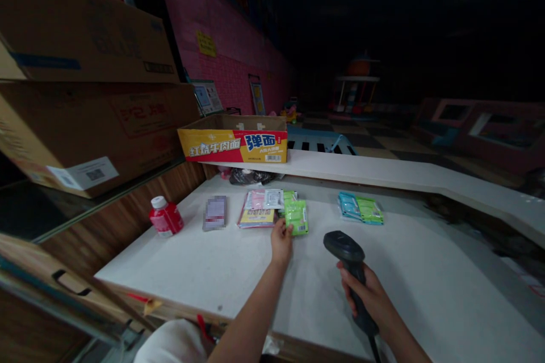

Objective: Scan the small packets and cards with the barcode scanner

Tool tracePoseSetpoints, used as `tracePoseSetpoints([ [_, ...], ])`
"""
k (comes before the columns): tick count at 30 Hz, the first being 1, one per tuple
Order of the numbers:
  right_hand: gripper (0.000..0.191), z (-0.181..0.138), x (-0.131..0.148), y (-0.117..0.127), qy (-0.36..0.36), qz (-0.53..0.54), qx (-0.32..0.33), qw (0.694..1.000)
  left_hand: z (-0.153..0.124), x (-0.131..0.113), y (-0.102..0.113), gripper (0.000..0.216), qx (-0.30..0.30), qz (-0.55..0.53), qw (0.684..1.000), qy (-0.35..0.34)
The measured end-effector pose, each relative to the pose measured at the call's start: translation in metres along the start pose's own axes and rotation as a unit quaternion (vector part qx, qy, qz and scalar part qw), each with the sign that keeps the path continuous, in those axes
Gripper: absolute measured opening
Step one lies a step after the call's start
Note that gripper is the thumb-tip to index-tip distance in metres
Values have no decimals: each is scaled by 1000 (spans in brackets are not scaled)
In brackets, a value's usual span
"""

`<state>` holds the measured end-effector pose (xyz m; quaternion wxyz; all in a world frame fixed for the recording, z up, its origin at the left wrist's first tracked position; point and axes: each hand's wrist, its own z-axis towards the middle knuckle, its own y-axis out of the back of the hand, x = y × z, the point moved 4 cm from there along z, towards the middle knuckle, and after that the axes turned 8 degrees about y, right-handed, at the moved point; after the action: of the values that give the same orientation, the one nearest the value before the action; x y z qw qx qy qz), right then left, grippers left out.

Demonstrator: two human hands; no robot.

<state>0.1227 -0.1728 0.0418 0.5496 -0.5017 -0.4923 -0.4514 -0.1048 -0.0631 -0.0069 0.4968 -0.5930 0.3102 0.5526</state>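
My right hand [369,295] is wrapped round the handle of a black barcode scanner [346,248], whose head points away over the white counter [213,278]. My left hand [281,241] reaches forward, its fingers pinching the near edge of a green packet [297,218]. That packet lies against a small pile of flat packets [260,209], pink, white and yellow. A blue and a green packet [360,208] lie apart to the right.
A red bottle with a white cap [165,217] and a small blurred card [214,212] sit at the left. A yellow noodle carton [236,139] stands on the raised shelf [383,173]. Big cardboard boxes [85,125] are stacked at the left.
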Motion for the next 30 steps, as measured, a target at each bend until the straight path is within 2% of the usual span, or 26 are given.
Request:
tracePoseSetpoints([
  [9, 47, 47, 11, 67, 62, 113, -67, 989, 0, -7, 1, 51, -6, 8, 1000, 3],
  [15, 45, 55, -1, 90, 89, 171, -111, 975, -4, -14, -7, 46, 9, 18, 999, 48],
  [19, 42, 57, -3, 96, 93, 216, -144, 961, 0, -17, -39, 46, 25, -1, 994, 102],
  [25, 41, 59, 1, 101, 96, 249, -188, 945, 23, -8, -115, 36, 57, -51, 979, 188],
  [30, 39, 58, 3, 99, 90, 246, -194, 945, 43, 4, -167, 23, 63, -40, 975, 209],
])
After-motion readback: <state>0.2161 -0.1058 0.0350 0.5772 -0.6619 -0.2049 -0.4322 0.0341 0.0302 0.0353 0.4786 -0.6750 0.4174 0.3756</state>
